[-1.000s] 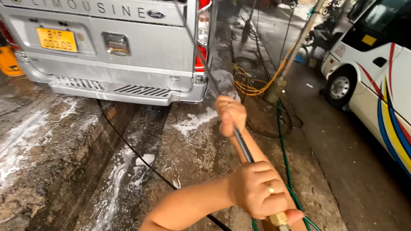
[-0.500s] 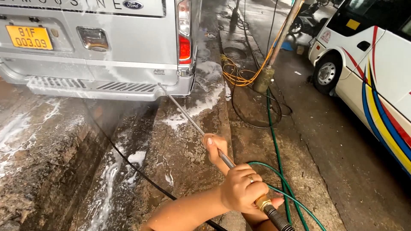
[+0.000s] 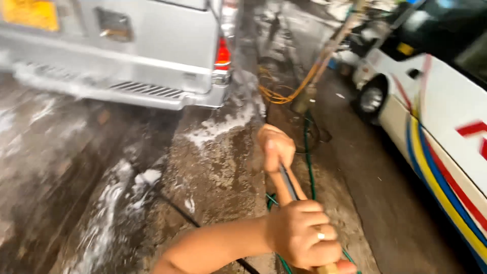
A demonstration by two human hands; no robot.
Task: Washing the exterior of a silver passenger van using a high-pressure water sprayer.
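Observation:
Both my hands grip a dark spray lance that points away from me toward the rear of a silver van. My right hand is farther out on the lance, with its forearm running back under the rod. My left hand, with a ring on one finger, closes on the near end by a brass fitting, and its forearm comes in from the lower left. The lance tip beyond my right hand is lost in blur. A green hose trails over the ground under my hands.
Wet concrete with patches of white foam lies behind the van. A thin black hose crosses it. A white bus with coloured stripes stands at the right. A pole and tangled yellow hose are between the vehicles.
The lance has tipped up so its far part no longer shows. My right hand has moved farther from my left. The view has swung and blurred.

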